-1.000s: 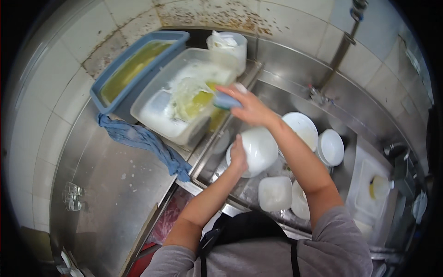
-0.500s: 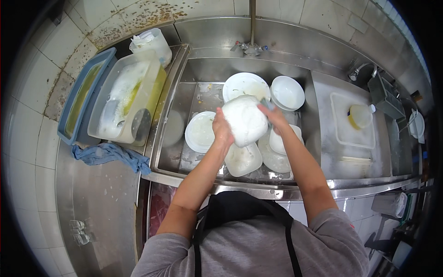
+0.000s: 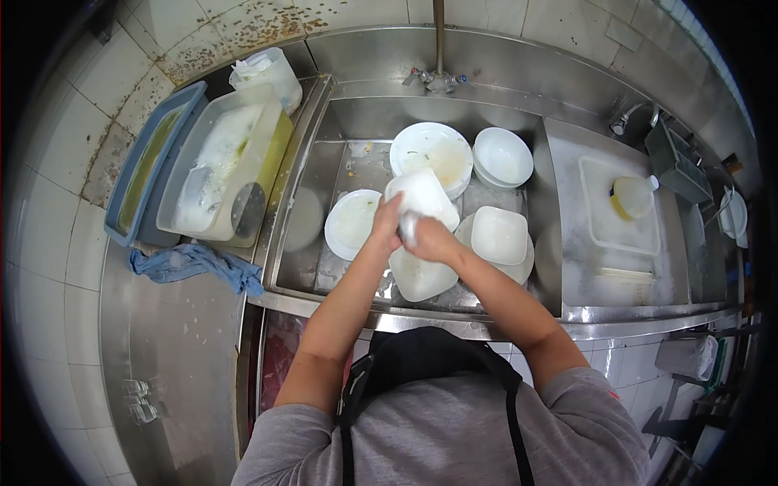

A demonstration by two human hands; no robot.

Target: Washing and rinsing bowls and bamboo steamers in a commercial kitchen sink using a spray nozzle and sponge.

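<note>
Over the sink, my left hand (image 3: 387, 220) is closed on the near left edge of a white square bowl (image 3: 421, 194), which is tilted. My right hand (image 3: 433, 241) is closed around a small grey scouring pad (image 3: 408, 228), blurred by motion, at the bowl's near edge. Underneath lies another white squarish dish (image 3: 421, 278), partly hidden by my hands. A stack of white round plates (image 3: 433, 146) with food scraps stands behind the held bowl. To the left are more white plates (image 3: 348, 231). Rightward, a white square bowl (image 3: 499, 235) rests on a white plate (image 3: 524, 271).
White round bowls (image 3: 504, 154) stand at the back right of the steel sink (image 3: 324, 138), below the tap (image 3: 438, 81). Leftward are a tub of suds (image 3: 223, 162), a blue tub (image 3: 146, 162) and a blue cloth (image 3: 194, 267). A foamy basin holds a yellow-liquid jug (image 3: 634, 198).
The held white bowl has turned and tilted, now showing a squarer outline. My right hand with the pad has come from its far right side to the near edge, beside my left hand.
</note>
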